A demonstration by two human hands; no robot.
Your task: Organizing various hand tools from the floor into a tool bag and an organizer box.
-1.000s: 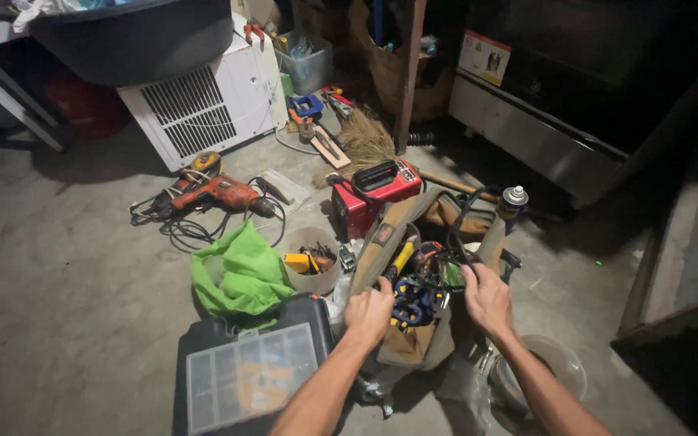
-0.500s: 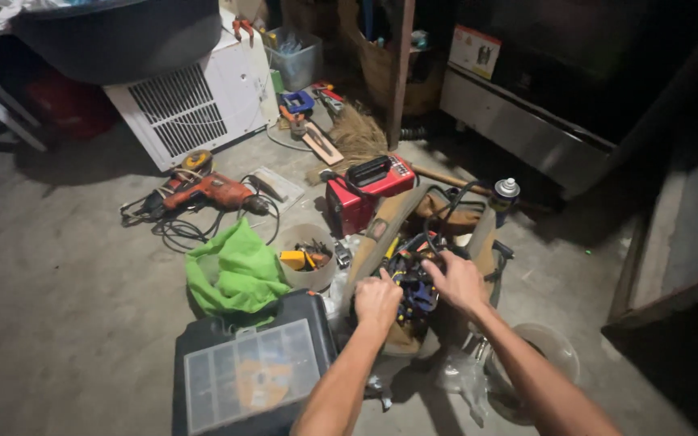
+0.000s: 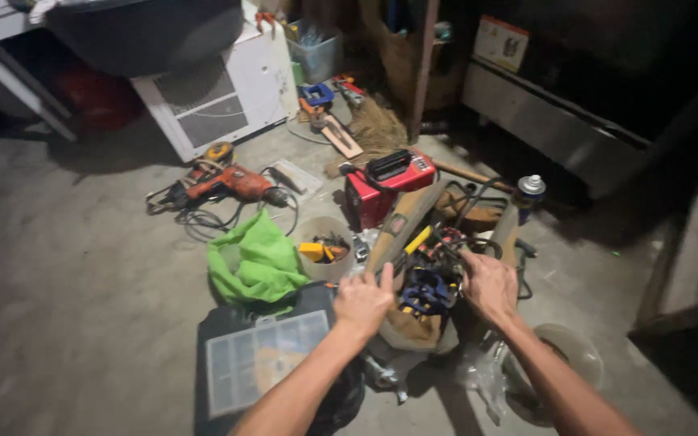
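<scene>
Two bare hands work at an open tan tool bag (image 3: 404, 222) crammed with tools and black cable on a concrete floor (image 3: 82, 266), the bag serving as the hub of a cluttered workshop corner. Far behind the bag to the left, a white vented appliance (image 3: 220, 101) stands under a large dark tub (image 3: 147, 32). Just left of the bag's near end lies a black organiser case with a clear lid (image 3: 264, 363), with a bright green cloth (image 3: 260, 262) just beyond it. A red box with a black handle (image 3: 385, 186) sits against the bag's far left side, and an orange power drill (image 3: 224, 184) lies well to the left of that. A small tub of bits (image 3: 325, 250) touches the bag's left wall; a spray can (image 3: 530, 194) stands just beyond the bag's right side. The left hand (image 3: 363, 303) rests on the bag's near left edge, thumb raised, fingers curled, holding nothing visible. The right hand (image 3: 488, 287) reaches into the cable tangle; whether it grasps anything cannot be told.
</scene>
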